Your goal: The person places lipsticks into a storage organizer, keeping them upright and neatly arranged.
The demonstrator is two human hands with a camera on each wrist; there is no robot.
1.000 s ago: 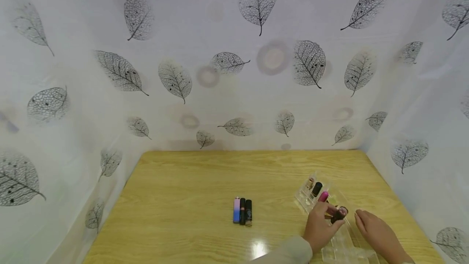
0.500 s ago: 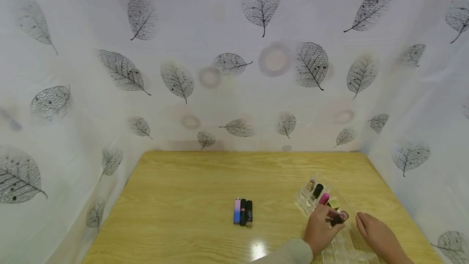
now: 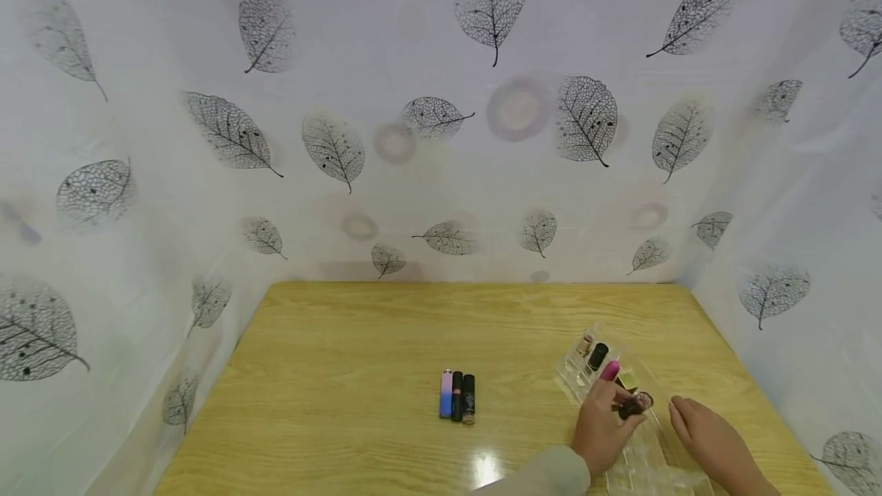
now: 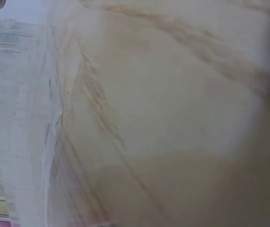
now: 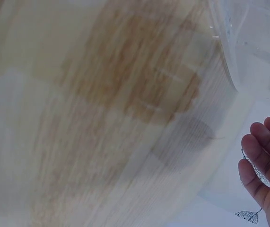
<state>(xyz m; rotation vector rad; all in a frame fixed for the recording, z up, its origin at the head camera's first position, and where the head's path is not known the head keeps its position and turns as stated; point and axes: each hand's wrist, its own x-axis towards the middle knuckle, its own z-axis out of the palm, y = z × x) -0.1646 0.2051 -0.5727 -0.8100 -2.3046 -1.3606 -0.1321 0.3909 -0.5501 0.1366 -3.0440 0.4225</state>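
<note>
My left hand [image 3: 601, 421] pinches a dark lipstick tube [image 3: 630, 406] between thumb and fingers, over the clear organizer [image 3: 570, 380]. The tube lies tilted, its round pinkish end facing right. Beyond the fingertips, a magenta tube [image 3: 609, 370], a black tube [image 3: 598, 356] and a small gold-brown one [image 3: 584, 344] occupy the organizer's slots. To the right, my right hand [image 3: 714, 441] rests beside the organizer and holds nothing; its fingers look loosely bent in the right wrist view. The organizer's clear side [image 4: 28, 118] shows in the left wrist view, where the tube is hidden.
Left of the organizer, three lipsticks lie side by side: a pink-and-blue one [image 3: 445, 395], a black one [image 3: 458, 396] and another black one [image 3: 469, 398]. They share the wood-grain table [image 3: 344, 350]. A leaf-print sheet [image 3: 441, 174] encloses its back and sides.
The dark lipstick tube has turned slightly in my left fingers, its round end now pointing more to the right. My right hand has barely moved. The three lipsticks lie as before.
</note>
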